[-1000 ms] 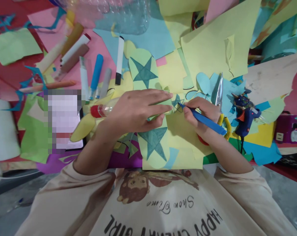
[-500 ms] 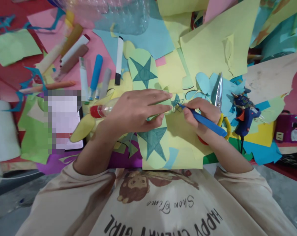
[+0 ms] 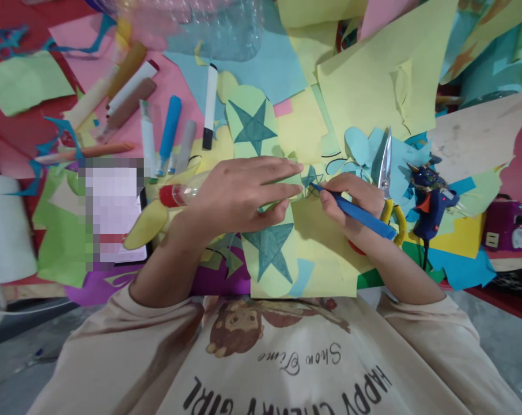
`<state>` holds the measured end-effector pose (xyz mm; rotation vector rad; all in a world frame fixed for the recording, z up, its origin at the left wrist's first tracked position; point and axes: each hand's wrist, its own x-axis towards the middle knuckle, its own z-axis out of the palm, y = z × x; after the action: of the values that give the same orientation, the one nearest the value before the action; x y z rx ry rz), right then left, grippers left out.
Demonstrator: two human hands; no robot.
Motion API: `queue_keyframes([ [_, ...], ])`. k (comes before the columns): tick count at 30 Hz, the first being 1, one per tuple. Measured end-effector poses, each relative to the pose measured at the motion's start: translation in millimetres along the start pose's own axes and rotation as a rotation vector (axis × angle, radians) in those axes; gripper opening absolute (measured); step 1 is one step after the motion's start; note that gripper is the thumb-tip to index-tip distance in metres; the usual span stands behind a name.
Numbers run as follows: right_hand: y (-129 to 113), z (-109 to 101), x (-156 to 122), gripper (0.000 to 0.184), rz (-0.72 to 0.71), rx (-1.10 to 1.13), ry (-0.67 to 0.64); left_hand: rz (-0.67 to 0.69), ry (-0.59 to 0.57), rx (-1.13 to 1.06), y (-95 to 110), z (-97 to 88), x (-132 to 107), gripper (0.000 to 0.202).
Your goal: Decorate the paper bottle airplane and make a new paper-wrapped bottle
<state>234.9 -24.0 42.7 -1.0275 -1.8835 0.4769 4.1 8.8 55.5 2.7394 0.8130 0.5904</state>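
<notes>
My left hand [image 3: 244, 193] lies flat, fingers stretched, pressing on a long pale green paper strip [image 3: 261, 184] that carries teal stars [image 3: 252, 124] at its far and near ends. My right hand [image 3: 356, 202] is closed round a blue marker [image 3: 356, 213]. The marker's tip touches a small star [image 3: 311, 181] drawn on the paper just past my left fingertips. A yellow sheet [image 3: 325, 253] lies under the strip.
Several markers [image 3: 168, 135] lie at the back left among coloured paper scraps. Scissors [image 3: 386, 167] with yellow handles and a blue glue gun [image 3: 429, 199] sit right of my right hand. A clear plastic bottle [image 3: 226, 29] lies at the back, a white container [image 3: 4, 227] at left.
The marker tip has shifted slightly over the small star; both hands otherwise stay where they were.
</notes>
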Motion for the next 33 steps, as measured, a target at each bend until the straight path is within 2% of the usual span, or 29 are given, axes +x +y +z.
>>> queue_keyframes([
  [4, 2.3, -0.1, -1.2, 0.008, 0.048, 0.002, 0.066, 0.015, 0.012, 0.020, -0.1, 0.5, -0.6, 0.025],
  [16, -1.5, 5.6, -2.8, 0.014, -0.027, -0.015, -0.033, 0.054, 0.054, 0.048, -0.5, 1.0, 0.9, 0.022],
  [21, -1.0, 4.6, -3.0, 0.012, -0.046, 0.002, -0.008, 0.079, 0.074, 0.049, -0.8, -0.6, 0.8, 0.021],
  [26, -0.2, -0.7, -1.4, 0.011, 0.000, -0.038, 0.044, 0.053, 0.047, 0.058, -0.5, -1.2, -0.2, 0.023],
  [33, 1.0, -1.7, -2.6, 0.011, 0.033, -0.045, 0.015, 0.044, 0.024, 0.047, -1.2, 0.1, -1.1, 0.024],
])
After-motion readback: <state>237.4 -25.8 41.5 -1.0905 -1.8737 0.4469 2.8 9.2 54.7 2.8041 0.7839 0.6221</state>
